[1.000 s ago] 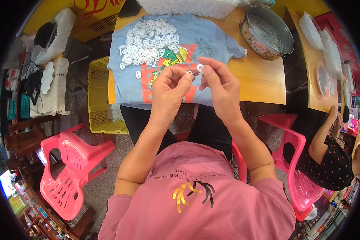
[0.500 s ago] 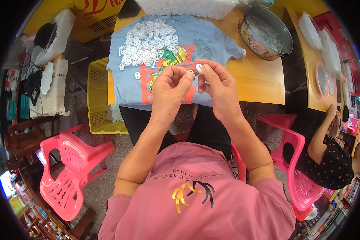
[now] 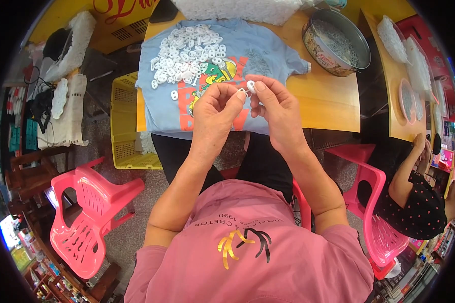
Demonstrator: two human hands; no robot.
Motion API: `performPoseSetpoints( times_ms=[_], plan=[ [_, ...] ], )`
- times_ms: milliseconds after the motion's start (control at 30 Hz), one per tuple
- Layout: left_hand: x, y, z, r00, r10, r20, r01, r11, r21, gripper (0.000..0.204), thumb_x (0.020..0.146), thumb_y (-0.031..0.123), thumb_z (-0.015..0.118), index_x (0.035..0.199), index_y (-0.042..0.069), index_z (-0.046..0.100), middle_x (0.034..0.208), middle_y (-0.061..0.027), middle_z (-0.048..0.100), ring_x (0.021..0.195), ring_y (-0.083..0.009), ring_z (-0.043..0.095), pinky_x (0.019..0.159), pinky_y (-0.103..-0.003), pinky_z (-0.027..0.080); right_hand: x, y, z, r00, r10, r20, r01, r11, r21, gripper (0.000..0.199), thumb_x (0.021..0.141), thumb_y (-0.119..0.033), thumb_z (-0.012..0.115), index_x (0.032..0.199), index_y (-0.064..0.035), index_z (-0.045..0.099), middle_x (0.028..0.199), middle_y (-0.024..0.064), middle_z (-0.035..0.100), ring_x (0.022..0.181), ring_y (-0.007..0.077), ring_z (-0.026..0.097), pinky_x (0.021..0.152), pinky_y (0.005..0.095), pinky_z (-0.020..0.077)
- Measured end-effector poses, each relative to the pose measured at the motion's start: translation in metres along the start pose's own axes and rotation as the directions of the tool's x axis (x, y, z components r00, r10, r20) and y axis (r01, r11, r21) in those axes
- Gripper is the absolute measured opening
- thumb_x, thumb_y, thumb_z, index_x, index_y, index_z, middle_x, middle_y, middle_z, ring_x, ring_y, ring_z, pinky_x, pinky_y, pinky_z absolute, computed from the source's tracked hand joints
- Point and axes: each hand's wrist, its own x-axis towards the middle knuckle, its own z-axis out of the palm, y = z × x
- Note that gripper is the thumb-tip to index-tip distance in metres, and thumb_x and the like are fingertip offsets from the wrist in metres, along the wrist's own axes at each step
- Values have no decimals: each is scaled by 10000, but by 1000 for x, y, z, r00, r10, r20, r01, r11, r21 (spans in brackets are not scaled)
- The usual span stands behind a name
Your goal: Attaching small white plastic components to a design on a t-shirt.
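Above the near edge of a light blue T-shirt (image 3: 156,113) spread on the table, my two hands meet. My right hand (image 3: 280,113) pinches a white oval plastic piece with two holes (image 3: 251,86) between thumb and fingers. A small, thin wire loop (image 3: 244,91) is pinched in my left hand (image 3: 215,113), close against the white piece; whether the two are joined is too small to tell. Beyond my left hand lies a heap of similar white plastic pieces (image 3: 187,53), with two loose ones at its near side. Small grey metal bits (image 3: 258,61) lie on the shirt behind my right hand.
A round tin (image 3: 333,65) full of grey metal bits stands at the table's right. Bubble-wrap packaging (image 3: 237,10) lies at the back. A yellow crate (image 3: 129,144) and pink chairs (image 3: 86,217) (image 3: 369,202) flank me. A person in dotted clothing (image 3: 414,204) sits at right.
The white piece in my right hand has tilted slightly, and the wire loop shows a little more against it. Otherwise my hands and arms stay nearly still.
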Motion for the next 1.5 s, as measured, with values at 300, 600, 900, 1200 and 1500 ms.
performPoseSetpoints(
  times_ms=[300, 600, 900, 1200, 1500],
  plan=[
    [1, 0, 4, 997, 68, -28, -69, 998, -15, 82, 928, 103, 637, 919, 33, 595, 859, 29, 612, 767, -15, 541, 662, -187, 428, -2, 0, 2, 997, -72, 0, 72, 993, -93, 265, 983, -175, 576, 1176, -6, 643, 867, -18, 606, 753, 52, 526, 651, 230, 462],
    [0, 1, 4, 997, 67, -39, -67, 998, 5, 90, 927, 103, 642, 928, 26, 597, 891, 13, 626, 773, -21, 546, 657, -192, 434, -3, 3, 3, 988, -152, 1, 149, 964, -219, 254, 985, -167, 576, 1168, -3, 642, 879, -13, 616, 747, 50, 524, 656, 225, 469],
    [1, 2, 0, 999, 50, 2, -50, 999, -14, 118, 935, 130, 658, 959, 26, 608, 875, 22, 617, 778, -31, 539, 675, -192, 434, -3, -3, 1, 984, -175, 28, 176, 953, -248, 252, 961, -154, 619, 1158, 2, 645, 982, 21, 665, 784, 62, 556, 675, 223, 484],
    [3, 0, -6, 996, 39, 80, -34, 998, -59, 173, 927, 193, 678, 946, 32, 617, 801, 19, 586, 705, -49, 517, 647, -206, 428, -4, -5, -3, 980, -186, 71, 197, 956, -218, 221, 944, -121, 639, 1133, -11, 671, 1001, 22, 676, 791, 70, 573, 689, 224, 493],
    [4, 4, -9, 994, 50, 100, -49, 999, -11, 169, 923, 182, 680, 912, 22, 627, 775, 11, 600, 695, -54, 537, 641, -210, 434, -1, 0, -6, 962, -242, 127, 268, 930, -253, 218, 948, -71, 617, 1146, 4, 669, 947, 31, 636, 786, 91, 581, 699, 228, 498]
  ],
)
